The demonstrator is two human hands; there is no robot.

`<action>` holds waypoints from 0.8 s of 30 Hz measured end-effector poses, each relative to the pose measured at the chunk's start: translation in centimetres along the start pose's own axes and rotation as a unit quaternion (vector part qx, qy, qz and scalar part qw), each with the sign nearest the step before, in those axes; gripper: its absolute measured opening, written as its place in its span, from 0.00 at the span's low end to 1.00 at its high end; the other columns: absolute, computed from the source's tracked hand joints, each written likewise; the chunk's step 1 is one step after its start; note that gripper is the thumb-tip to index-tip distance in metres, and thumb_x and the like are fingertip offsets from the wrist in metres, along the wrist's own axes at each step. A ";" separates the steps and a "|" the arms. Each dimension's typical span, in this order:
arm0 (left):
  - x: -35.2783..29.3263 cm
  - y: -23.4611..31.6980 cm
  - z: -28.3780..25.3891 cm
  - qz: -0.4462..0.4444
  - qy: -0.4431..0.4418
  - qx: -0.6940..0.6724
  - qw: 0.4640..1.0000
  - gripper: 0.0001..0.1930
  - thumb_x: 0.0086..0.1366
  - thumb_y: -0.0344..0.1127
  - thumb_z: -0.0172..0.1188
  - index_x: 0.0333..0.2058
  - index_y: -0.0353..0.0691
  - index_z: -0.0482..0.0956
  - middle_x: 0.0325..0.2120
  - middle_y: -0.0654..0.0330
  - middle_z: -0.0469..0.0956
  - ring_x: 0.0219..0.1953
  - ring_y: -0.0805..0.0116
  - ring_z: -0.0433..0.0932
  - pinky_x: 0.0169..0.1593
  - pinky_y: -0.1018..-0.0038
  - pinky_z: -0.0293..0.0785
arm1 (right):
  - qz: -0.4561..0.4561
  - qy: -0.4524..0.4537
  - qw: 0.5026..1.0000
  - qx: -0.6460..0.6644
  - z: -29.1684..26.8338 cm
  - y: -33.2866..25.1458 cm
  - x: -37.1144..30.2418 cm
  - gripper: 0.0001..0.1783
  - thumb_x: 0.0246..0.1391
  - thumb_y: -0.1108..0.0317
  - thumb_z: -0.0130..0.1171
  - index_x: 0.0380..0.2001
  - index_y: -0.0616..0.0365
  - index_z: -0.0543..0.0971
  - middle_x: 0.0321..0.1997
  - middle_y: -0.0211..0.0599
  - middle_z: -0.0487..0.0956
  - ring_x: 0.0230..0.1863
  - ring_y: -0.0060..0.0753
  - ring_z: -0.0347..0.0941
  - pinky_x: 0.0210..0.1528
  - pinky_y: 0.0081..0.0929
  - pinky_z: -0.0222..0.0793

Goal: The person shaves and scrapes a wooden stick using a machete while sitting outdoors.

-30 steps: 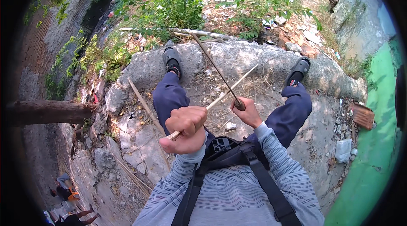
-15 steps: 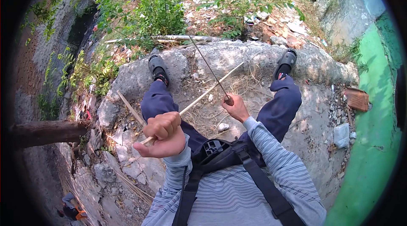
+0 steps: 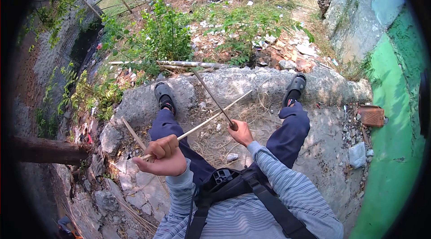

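Note:
My left hand (image 3: pixel 165 156) is closed around the near end of a thin, pale strip of wood or bamboo (image 3: pixel 202 125), thumb pointing left. The strip slants away up to the right, between my knees. My right hand (image 3: pixel 241 133) grips the dark handle of a long, narrow knife (image 3: pixel 209 92). Its blade points away and to the left, crossing the strip a little beyond the handle. Whether the blade touches the strip, I cannot tell.
My shoes rest by a rough concrete ledge (image 3: pixel 242 82). Thin shavings (image 3: pixel 258 112) lie between my legs. A thick brown log (image 3: pixel 51 150) juts in at left, a green wall (image 3: pixel 390 149) stands at right, with a brick (image 3: pixel 371 116) beside it. Leafy plants (image 3: pixel 168 37) grow beyond the ledge.
The view has tilted up slightly, showing more fence posts. Both hands sit lower and further left in the picture. The blade now crosses the strip slightly closer to the knife handle.

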State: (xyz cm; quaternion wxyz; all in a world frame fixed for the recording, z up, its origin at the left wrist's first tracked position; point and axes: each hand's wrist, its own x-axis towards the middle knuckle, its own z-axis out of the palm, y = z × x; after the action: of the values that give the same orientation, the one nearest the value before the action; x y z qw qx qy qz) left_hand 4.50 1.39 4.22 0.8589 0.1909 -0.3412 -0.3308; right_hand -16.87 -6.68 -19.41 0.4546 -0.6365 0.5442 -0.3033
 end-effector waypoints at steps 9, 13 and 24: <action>0.1 -0.7 0.4 0.012 0.013 0.023 1.000 0.38 0.72 0.73 0.32 0.13 0.48 0.46 0.08 0.69 0.43 0.14 0.75 0.36 0.23 0.69 0.33 | -0.026 0.022 0.998 0.043 1.3 1.3 0.9 0.11 0.52 0.69 0.63 0.32 0.68 0.78 0.19 0.42 0.76 0.21 0.26 0.72 0.28 0.32 0.69; 1.0 -0.4 -0.1 0.001 0.056 -0.001 0.998 0.38 0.72 0.74 0.33 0.14 0.49 0.46 0.08 0.69 0.44 0.16 0.75 0.36 0.24 0.69 0.34 | -0.025 0.017 0.999 0.040 1.4 2.2 1.2 0.14 0.53 0.67 0.64 0.40 0.66 0.81 0.22 0.45 0.79 0.24 0.32 0.75 0.32 0.34 0.72; 0.2 1.7 4.9 -0.007 -0.042 0.031 0.999 0.37 0.73 0.72 0.36 0.16 0.49 0.46 0.10 0.69 0.44 0.17 0.76 0.37 0.26 0.69 0.36 | -0.037 -0.030 0.993 0.103 0.2 0.2 -1.0 0.07 0.51 0.71 0.62 0.31 0.64 0.80 0.25 0.36 0.80 0.29 0.21 0.76 0.35 0.26 0.71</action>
State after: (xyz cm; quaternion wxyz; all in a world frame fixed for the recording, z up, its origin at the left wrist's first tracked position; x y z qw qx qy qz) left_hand 1.89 1.90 8.65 0.8352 0.2059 -0.3859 -0.3333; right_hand -17.02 -5.61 -19.59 0.5226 -0.6150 0.4718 -0.3551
